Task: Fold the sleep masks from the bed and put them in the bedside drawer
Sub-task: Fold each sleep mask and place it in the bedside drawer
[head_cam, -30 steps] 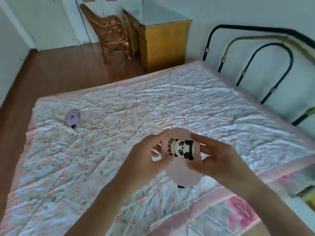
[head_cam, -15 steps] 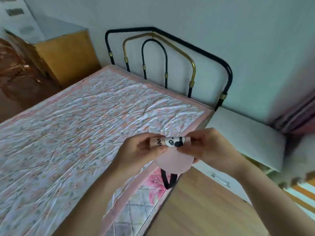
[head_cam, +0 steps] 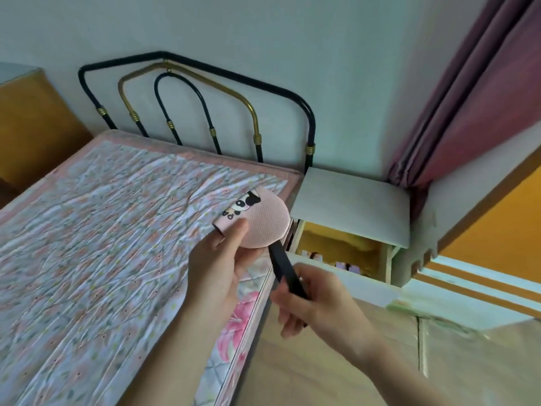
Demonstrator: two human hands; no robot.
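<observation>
Above the edge of the bed [head_cam: 96, 230], near its metal headboard [head_cam: 205, 112], the person holds one pink sleep mask [head_cam: 260, 221] that is already folded in half. The left hand [head_cam: 216, 268] grasps the mask, with the thumb pressed on its textured pink side and the fingers hidden behind it. The right hand [head_cam: 310, 303] is closed around the black elastic strap [head_cam: 285, 271], which runs down from the mask and looks stretched between the two hands. So the step in hand seems to be the end of the folding: the strap is probably to be wound around the mask or tucked in before it is put away. Just beside the mask, to the right, the bedside drawer [head_cam: 345, 259] stands open under the pale top of the nightstand [head_cam: 351, 206], and some small things lie inside it, but they are too blurred to name. The next move calls for keeping the fold closed with the left hand while the right hand deals with the strap, and then carrying the mask the short way over the drawer front. On the folded edge of the mask a cartoon panda is printed, with dark letters beside it; only a few letters show, perhaps "PA", and they are not clear.
</observation>
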